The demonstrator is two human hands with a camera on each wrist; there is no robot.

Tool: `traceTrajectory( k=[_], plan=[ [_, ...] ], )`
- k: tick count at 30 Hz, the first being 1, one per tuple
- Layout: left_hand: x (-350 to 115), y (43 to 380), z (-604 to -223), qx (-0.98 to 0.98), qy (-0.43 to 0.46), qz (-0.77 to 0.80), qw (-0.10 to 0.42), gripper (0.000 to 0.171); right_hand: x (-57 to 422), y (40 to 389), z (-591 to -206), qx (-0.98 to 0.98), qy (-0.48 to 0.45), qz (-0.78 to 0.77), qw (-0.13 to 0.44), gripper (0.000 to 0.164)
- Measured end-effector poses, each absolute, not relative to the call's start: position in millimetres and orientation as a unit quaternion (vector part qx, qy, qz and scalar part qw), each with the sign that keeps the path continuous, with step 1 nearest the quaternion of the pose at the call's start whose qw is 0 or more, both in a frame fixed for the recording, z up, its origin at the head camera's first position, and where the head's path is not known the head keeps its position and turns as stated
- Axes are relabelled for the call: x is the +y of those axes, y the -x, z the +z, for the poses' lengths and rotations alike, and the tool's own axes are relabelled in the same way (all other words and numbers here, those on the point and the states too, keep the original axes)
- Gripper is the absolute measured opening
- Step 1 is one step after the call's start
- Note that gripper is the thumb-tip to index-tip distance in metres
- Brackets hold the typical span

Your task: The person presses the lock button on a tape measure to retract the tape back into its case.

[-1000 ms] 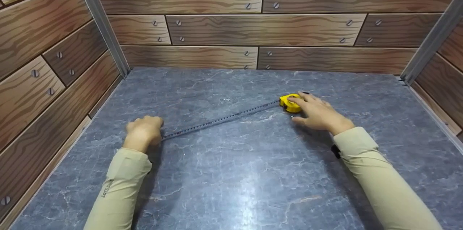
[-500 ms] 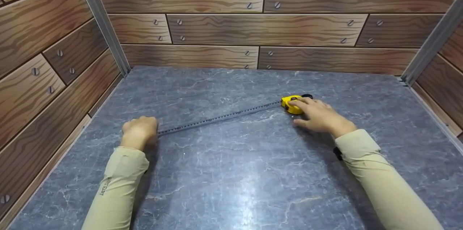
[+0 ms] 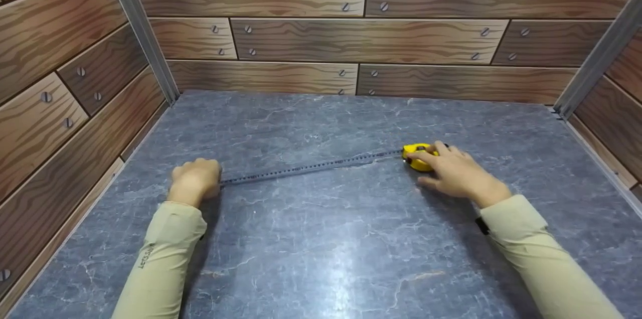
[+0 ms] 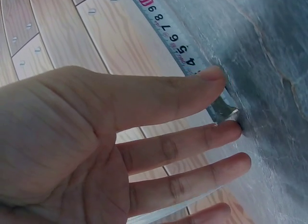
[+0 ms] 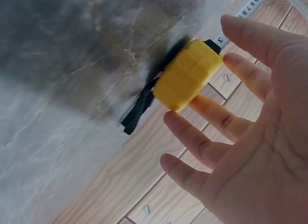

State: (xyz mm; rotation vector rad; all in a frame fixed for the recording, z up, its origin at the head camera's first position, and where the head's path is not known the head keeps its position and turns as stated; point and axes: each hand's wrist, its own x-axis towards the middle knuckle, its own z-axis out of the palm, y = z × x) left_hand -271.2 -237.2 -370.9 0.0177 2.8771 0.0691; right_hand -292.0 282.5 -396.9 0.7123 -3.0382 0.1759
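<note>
A yellow tape measure [image 3: 420, 157] lies on the grey marbled table with its blade [image 3: 311, 165] drawn out leftward. At the blade's end is my left hand [image 3: 194, 178], knuckles up. The left wrist view shows that hand [image 4: 110, 137] pinching the tape between thumb and forefinger by the metal hook [image 4: 226, 113], its other fingers stretched out. My right hand [image 3: 459, 173] rests its fingers on the case, thumb apart from it. Seen from the right wrist, fairly straight fingers [image 5: 219, 119] touch the yellow case [image 5: 187, 74], and a black strap [image 5: 139, 106] hangs from it.
Wood-plank-patterned walls [image 3: 296, 40] enclose the table [image 3: 301, 238] at the back and both sides. Grey metal posts [image 3: 143, 33] stand at the two back corners. Light glares off the table's front middle.
My right hand and the tape measure's case have moved nearer and to the right, so the blade lies less slanted. My left hand with the tape's end has shifted slightly left.
</note>
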Motion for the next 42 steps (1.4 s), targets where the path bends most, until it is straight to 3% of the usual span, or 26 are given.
traceTrajectory(
  k=[23,32,42],
  plan=[
    [-229.0,274.0,-375.1,0.996,-0.025,0.030,0.081,0.014,310.3,241.3,-398.0,-0.974,-0.220,0.048,0.033,0.064],
    [-226.1,277.5,-378.7,0.997,-0.047,0.030,0.061,0.015,319.9,240.6,-402.6,-0.968,-0.230,0.094,0.027,0.051],
    [-225.3,278.1,-382.3,0.997,-0.061,0.027,0.045,0.013,326.9,245.7,-408.9,-0.955,-0.265,0.134,0.006,0.051]
  ],
)
